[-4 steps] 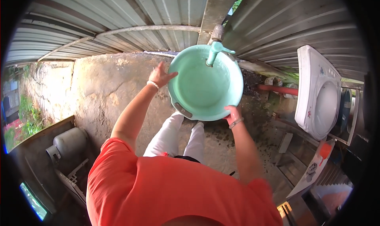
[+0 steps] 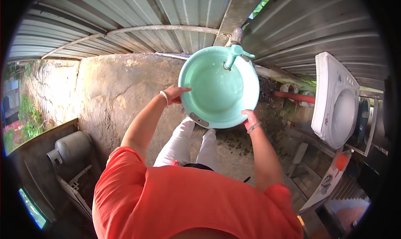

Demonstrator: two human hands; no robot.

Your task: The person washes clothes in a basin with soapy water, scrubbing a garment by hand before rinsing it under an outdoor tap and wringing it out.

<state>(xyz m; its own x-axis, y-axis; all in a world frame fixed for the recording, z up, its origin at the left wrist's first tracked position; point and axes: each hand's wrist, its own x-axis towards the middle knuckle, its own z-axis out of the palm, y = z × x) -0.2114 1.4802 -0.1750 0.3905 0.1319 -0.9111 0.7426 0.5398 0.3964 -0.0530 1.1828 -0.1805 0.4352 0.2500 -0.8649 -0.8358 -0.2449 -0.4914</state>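
Yard corner, seen from above, listed left to right.

1. Gas cylinder (image 2: 72,146), grey, lying low at the left by a dark board; well apart from the work.
2. Ground (image 2: 112,92), rough concrete, dry on the left, darker and wet-looking under the basin.
3. Left hand (image 2: 177,93), bracelet at the wrist, fingers laid over the basin's left rim, closed on it in a light hold.
4. Basin (image 2: 217,88), mint-green plastic, round, held up in the air between both hands, directly beneath the tap and above the person's white-trousered legs. Its inside looks glossy, with what seems to be a shallow pool of water at the bottom; level hard to read.
5. Tap (image 2: 236,53), same green, on a grey pipe against the corrugated metal wall. Its spout points into the basin. Whether water is running cannot be told.
6. Right hand (image 2: 250,120), bracelet at the wrist, gripping the basin's lower right rim, fingers curled under the edge.
7. Red pipe (image 2: 294,97), lying along the foot of the wall to the right.
8. Washing machine (image 2: 336,103), white, top-loading, lid shut, at the far right.

Status, as judged: basin is lifted and placed under the tap, so positioning is done. Filling appears barely begun at most; the bulk of the filling, and setting the basin down, remain.
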